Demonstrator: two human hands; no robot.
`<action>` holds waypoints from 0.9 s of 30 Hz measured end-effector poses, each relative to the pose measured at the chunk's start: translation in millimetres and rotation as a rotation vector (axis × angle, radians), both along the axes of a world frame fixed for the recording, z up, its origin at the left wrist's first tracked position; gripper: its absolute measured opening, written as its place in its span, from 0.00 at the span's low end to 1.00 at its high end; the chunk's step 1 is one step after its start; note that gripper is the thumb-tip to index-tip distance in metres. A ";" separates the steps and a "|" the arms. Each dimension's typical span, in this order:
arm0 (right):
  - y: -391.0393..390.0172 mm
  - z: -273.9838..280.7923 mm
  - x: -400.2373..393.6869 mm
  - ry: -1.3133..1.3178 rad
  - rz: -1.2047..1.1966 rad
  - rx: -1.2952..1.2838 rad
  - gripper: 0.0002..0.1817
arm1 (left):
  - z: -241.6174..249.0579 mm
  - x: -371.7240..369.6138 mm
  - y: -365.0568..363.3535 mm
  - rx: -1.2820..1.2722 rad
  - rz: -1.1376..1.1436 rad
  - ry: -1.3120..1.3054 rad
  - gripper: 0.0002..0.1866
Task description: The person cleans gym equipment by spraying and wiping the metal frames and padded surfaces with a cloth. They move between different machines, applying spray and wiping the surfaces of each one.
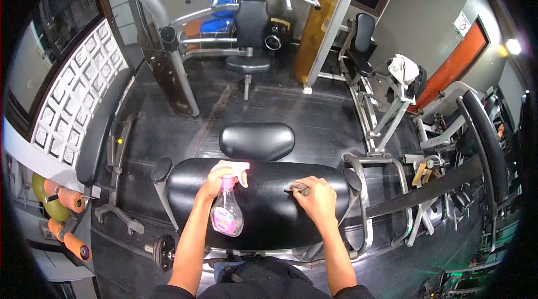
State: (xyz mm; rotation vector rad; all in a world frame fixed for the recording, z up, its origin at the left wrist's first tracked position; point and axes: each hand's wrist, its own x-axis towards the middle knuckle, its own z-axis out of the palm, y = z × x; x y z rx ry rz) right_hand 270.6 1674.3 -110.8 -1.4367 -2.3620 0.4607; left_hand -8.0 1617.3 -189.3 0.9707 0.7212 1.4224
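Observation:
My left hand (216,180) is wrapped round the neck of a clear spray bottle (228,218) with a pink trigger head and a pink label. The bottle hangs upright over the black padded bench (263,226). On the right part of the same pad rests my right hand (318,197), its fingers bent round a small grey-green cloth (301,189), mostly hidden in the grip. Just beyond the bench is a smaller black pad (256,141).
A seated press machine (255,24) stands at the back. To the left runs a long black bench (103,128); a weight plate (163,252) sits low by my left arm. On the right are metal-framed machines (386,114), one with a white towel (403,68) on it.

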 end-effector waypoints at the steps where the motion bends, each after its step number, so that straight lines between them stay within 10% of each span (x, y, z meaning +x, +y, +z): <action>1: 2.3 -4.3 -10.0 0.012 0.039 0.039 0.10 | -3.8 -3.8 -0.6 0.023 -0.020 -0.026 0.20; 8: 26.2 -19.3 -89.1 0.034 0.407 -0.037 0.10 | 5.2 0.4 -9.6 -0.085 0.131 0.119 0.25; 16: 75.6 13.3 1.9 -0.080 0.367 -0.403 0.11 | 26.9 8.1 -13.5 -0.243 0.151 0.231 0.24; 27: 105.7 -33.8 -91.6 0.004 0.722 -0.232 0.09 | 40.0 9.7 -13.1 -0.404 0.204 0.182 0.24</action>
